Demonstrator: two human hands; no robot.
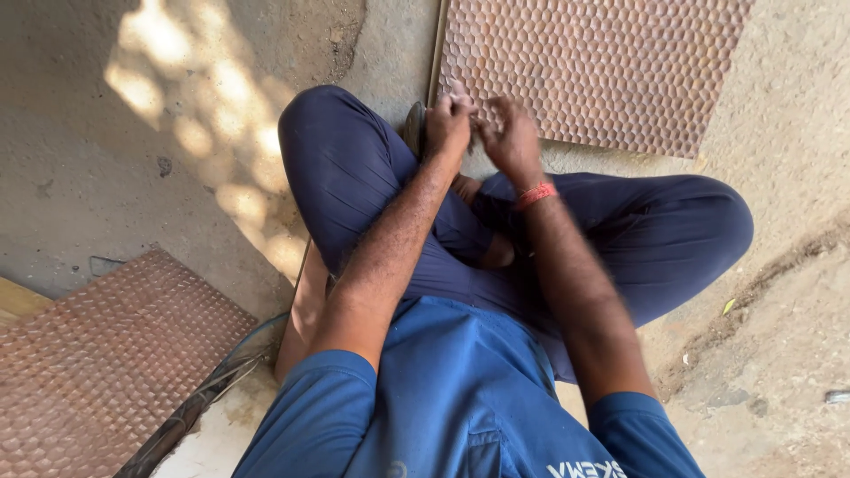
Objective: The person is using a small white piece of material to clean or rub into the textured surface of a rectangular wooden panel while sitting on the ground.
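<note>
at the far left a hammered copper sheet (97, 354) lies flat on the concrete ground (133, 177), well apart from both hands. moving right, the left hand (448, 124) is curled into a loose fist, fingers drawn together, at the near edge of a second hammered copper sheet (602, 66). whether it pinches something small i cannot tell; the fingers hide it. just beside it the right hand (509, 134), with a red thread band (535, 194) on its wrist, has its fingers bent and partly apart, fingertips turned toward the left fist; it is blurred, so any grip is unclear. the two hands nearly meet over the sheet's near left corner. that sheet stretches away and to the right from the hands, and both hands are equally near its edge, above the person's crossed legs (620, 239).
</note>
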